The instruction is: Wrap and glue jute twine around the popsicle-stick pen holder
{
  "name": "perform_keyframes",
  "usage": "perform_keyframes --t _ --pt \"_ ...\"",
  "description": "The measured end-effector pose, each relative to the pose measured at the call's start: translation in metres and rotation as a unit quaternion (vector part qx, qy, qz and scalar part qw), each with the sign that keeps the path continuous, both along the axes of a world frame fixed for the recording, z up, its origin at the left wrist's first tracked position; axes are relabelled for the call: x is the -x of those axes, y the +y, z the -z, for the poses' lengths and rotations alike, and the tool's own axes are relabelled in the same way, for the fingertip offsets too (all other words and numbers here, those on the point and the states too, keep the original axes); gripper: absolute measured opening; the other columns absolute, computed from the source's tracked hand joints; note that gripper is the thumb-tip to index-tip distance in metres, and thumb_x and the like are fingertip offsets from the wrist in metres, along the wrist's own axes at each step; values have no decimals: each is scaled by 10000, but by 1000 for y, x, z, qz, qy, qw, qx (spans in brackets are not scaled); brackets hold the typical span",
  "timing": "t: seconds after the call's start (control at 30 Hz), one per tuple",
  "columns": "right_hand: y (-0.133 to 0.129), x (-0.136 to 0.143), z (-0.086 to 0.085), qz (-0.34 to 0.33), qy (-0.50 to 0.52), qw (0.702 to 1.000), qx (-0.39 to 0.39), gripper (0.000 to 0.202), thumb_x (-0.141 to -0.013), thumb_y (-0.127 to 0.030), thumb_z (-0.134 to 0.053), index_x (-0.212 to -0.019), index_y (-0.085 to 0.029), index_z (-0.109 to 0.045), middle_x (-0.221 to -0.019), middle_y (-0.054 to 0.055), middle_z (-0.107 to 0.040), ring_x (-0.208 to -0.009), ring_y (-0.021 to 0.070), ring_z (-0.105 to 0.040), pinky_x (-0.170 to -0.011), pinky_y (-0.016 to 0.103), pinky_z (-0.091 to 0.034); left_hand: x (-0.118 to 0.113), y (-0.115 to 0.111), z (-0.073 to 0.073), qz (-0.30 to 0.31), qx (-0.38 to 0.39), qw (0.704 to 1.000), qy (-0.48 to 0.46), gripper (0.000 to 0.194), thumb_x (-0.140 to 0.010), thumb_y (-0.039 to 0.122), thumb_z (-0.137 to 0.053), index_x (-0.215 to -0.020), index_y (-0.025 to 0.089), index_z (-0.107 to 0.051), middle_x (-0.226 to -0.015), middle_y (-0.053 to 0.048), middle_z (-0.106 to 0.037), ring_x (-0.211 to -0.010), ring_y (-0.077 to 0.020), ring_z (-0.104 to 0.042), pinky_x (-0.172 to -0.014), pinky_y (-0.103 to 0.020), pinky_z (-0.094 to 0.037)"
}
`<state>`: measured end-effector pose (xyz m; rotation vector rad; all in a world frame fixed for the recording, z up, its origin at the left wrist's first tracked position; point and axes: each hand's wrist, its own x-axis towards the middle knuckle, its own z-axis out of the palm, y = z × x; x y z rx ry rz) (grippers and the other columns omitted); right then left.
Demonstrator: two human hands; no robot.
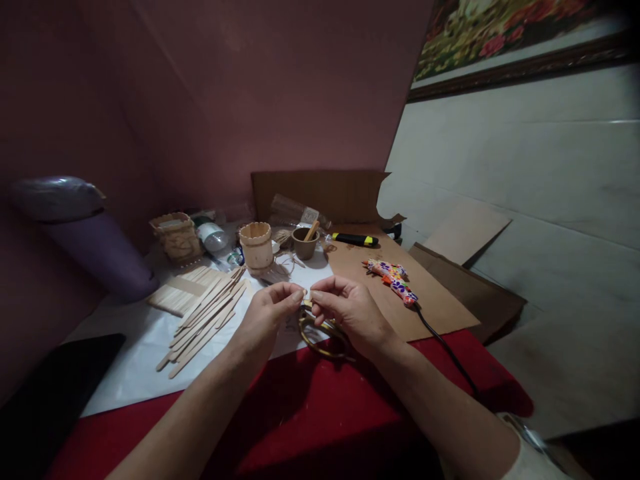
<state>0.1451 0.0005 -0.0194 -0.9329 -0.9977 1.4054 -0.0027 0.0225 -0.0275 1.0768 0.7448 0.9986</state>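
Observation:
My left hand (273,312) and my right hand (356,313) meet at the fingertips over the front edge of the white sheet (125,373). Each is closed in a pinch, thumb against forefinger. Whatever lies between the fingertips is too small to make out. Just beneath them lies a pair of scissors with gold-coloured handle loops (314,345), partly covered by my right hand. To the left, a loose fan of wooden craft sticks (207,327) is spread on the sheet. Behind my hands stand a light wooden cup (257,250) and a dark brown pot (305,247) holding a stick.
At right, a flower-patterned glue gun (395,280) with a black cord and a yellow-black utility knife (355,239) lie on cardboard (425,293). Plastic bottles (213,237), a second decorated container (177,240) and a tall purple object (103,250) stand at left. Red cloth (300,427) covers the front.

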Motion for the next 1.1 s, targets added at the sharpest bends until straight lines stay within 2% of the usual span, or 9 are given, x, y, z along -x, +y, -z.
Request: perform_keyframes --t 0.27,0.7,1.1 --pt "0 0 1 -4 16 1000 2 219 -652 -258 -799 -750 -146 -638 -582 -22 -633 -506 82 -585 -502 196 -482 1 -1 1 7 -22 1000 5 191 -758 303 -698 -755 123 -638 -681 -45 -674 -631 -124 -588 -634 -243 -439" --pt "1 0 1 1 -1 1000 -11 203 -666 -256 -782 -754 -146 -636 -571 -24 -633 -488 79 -578 -495 196 -485 -1 0 0 6 -34 999 13 192 -746 307 -705 -730 123 -652 -678 -38 -669 -619 -114 -573 -629 -236 -428" --pt "-1 0 -5 6 -37 999 -21 177 -672 -245 -772 -740 -146 -642 -568 -27 -622 -485 78 -569 -491 197 -473 0 0 1 5 -46 999 21 187 -753 304 -699 -733 124 -652 -681 -40 -667 -625 -121 -578 -636 -241 -428"
